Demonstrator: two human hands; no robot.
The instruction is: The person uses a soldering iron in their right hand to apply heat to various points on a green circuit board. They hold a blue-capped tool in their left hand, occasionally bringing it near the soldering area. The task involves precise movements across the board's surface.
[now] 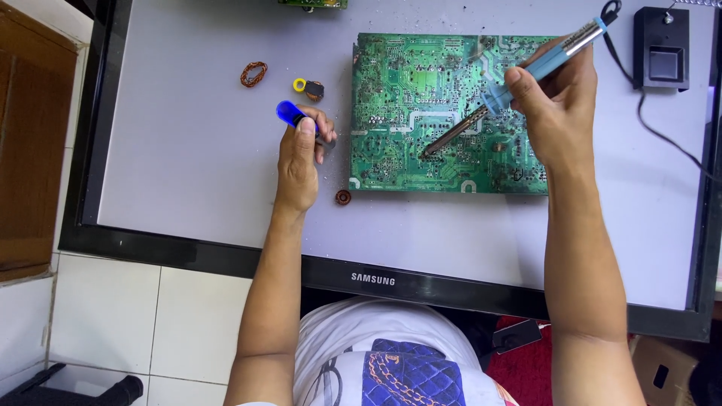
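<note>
A flat screen [188, 248] lying face up serves as the tabletop, and on it rests a green circuit board [444, 113], solder side up. The right hand [553, 105] is closed around a blue soldering iron [519, 79], its tip touching the board's lower middle, so soldering looks underway, not finished. The left hand [301, 154] pinches a small blue-handled tool [289, 114] just left of the board, near loose copper coils [254, 74].

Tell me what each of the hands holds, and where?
Right hand grips the blue-handled soldering iron by its handle; left hand holds a small blue-handled tool near its lower end.
</note>
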